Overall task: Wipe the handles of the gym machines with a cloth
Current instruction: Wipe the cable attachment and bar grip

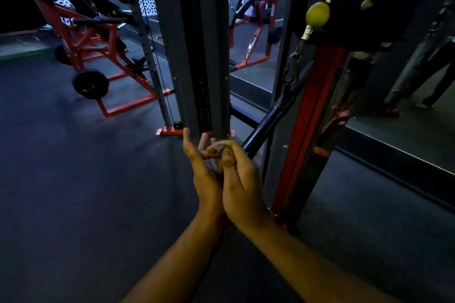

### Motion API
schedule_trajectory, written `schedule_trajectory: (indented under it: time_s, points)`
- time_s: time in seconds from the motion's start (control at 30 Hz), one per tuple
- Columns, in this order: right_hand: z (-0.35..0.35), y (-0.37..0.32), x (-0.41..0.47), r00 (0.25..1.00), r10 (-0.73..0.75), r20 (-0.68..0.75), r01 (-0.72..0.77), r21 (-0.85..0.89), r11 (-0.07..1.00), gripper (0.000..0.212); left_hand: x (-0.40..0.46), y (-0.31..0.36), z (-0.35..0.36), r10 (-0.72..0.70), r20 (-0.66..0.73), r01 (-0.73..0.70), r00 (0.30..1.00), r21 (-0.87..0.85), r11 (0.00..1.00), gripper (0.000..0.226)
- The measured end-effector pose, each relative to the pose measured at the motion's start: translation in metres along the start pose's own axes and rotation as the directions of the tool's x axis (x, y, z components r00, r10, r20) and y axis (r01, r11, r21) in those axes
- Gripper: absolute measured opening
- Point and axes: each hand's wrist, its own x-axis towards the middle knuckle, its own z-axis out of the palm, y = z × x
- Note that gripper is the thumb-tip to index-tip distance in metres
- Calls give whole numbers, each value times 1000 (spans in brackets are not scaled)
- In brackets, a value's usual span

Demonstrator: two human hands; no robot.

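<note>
Black and dangling from its cable clip, the bar handle [267,123] meets the right hand [240,179], whose fingers curl round its lower end with a grey cloth [219,149]. The left hand [202,167] lies open alongside. Wiping looks underway; other handles likely remain.

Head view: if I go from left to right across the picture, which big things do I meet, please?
Red plate-loaded machine → grey weight-stack column → black bar handle gripped by the right hand → yellow cable stopper ball → red upright post → mirror.
</note>
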Motion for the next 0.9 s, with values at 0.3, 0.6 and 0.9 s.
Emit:
schedule_trajectory:
  time_s: [0.3,0.6,0.9]
  points:
    - [13,-40,-16,900,435,33,-407,420,811,27,-1,10,-17,-114,158,127,981,-72,989,64]
    - [79,-49,19,902,404,152,-425,467,775,30,21,59,-92,-112,113,101,987,100,990,60]
    - [228,-16,27,866,406,293,-493,352,796,26,60,117,-230,33,-91,5,995,393,920,28]
